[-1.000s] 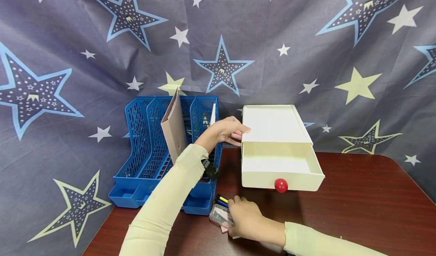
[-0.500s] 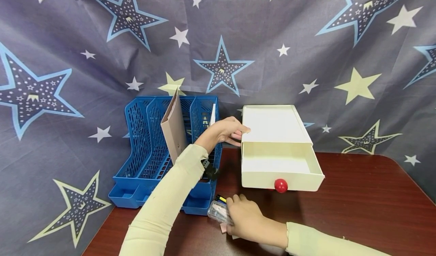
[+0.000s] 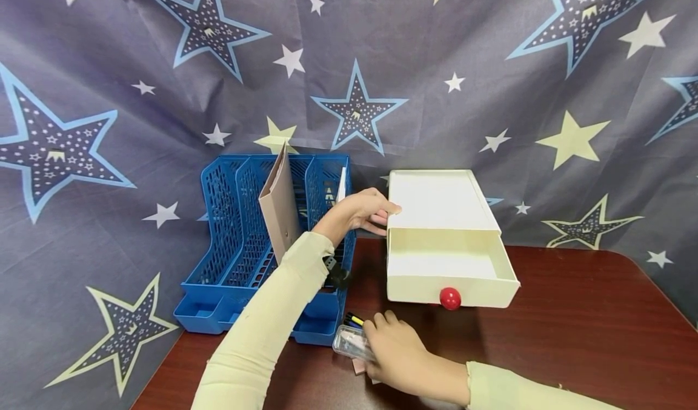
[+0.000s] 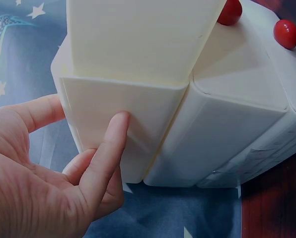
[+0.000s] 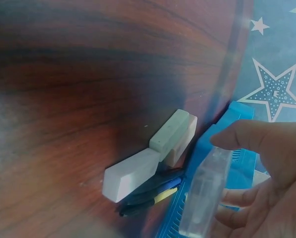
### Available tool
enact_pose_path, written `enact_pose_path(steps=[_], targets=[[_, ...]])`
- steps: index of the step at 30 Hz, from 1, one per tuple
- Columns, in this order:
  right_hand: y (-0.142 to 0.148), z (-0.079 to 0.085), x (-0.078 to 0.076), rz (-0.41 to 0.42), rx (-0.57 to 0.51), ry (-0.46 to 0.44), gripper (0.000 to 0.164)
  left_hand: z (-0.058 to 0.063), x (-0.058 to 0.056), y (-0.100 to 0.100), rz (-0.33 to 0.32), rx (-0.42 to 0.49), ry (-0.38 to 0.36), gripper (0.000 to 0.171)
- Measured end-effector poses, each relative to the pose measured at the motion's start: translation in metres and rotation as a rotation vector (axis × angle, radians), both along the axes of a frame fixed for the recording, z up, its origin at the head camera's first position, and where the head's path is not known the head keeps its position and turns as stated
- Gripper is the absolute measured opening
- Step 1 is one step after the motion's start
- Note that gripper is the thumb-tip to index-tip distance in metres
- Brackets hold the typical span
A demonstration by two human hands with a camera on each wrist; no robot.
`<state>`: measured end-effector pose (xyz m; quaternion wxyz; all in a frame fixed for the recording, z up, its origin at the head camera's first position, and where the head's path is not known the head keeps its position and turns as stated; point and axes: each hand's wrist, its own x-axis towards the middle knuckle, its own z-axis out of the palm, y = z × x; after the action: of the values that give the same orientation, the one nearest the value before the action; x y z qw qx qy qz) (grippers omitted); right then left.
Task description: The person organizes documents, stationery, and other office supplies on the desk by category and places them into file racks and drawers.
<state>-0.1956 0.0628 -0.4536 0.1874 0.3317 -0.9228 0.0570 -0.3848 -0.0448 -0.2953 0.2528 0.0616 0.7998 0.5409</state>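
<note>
My left hand rests against the left side of a white drawer cabinet, thumb on the top edge. In the left wrist view, one straight finger touches the cabinet's side wall. My right hand grips a small clear plastic case between thumb and fingers; its contents are too blurred to tell. Close to it in the right wrist view lie a white block, a pale green block and a pinkish block. Pens with blue and yellow parts lie beside them.
The cabinet's top drawer, with a red knob, is pulled out and bare inside. A blue file organizer stands on the left with a beige folder in it. Behind the brown table hangs a star-patterned cloth.
The clear case has shifted slightly left with my right hand, showing more of the pinkish block. My left hand and the drawer have stayed where they were.
</note>
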Motion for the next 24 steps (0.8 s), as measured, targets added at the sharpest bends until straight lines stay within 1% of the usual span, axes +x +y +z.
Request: enact_pose_path(steps=[3, 6, 10, 17, 21, 24], targets=[[0.002, -0.001, 0.001, 0.014, 0.002, 0.007, 0.048, -0.001, 0.0, 0.0, 0.001, 0.001, 0.001, 0.013], [0.005, -0.002, 0.002, 0.027, -0.005, 0.0, 0.051, -0.002, 0.0, 0.0, 0.002, 0.006, 0.002, 0.013], [0.01, -0.001, 0.003, 0.056, -0.049, -0.003, 0.054, -0.001, 0.0, 0.0, -0.001, 0.007, 0.004, 0.014], [0.019, 0.002, 0.006, 0.085, -0.114, 0.008, 0.053, 0.001, 0.001, 0.0, 0.001, -0.004, 0.0, 0.013], [0.024, 0.005, 0.008, 0.112, -0.137, 0.04, 0.053, 0.002, 0.001, 0.0, 0.002, -0.002, -0.004, 0.013], [0.026, 0.007, 0.01, 0.129, -0.155, 0.089, 0.053, 0.001, 0.0, 0.0, 0.004, 0.0, -0.006, 0.014]])
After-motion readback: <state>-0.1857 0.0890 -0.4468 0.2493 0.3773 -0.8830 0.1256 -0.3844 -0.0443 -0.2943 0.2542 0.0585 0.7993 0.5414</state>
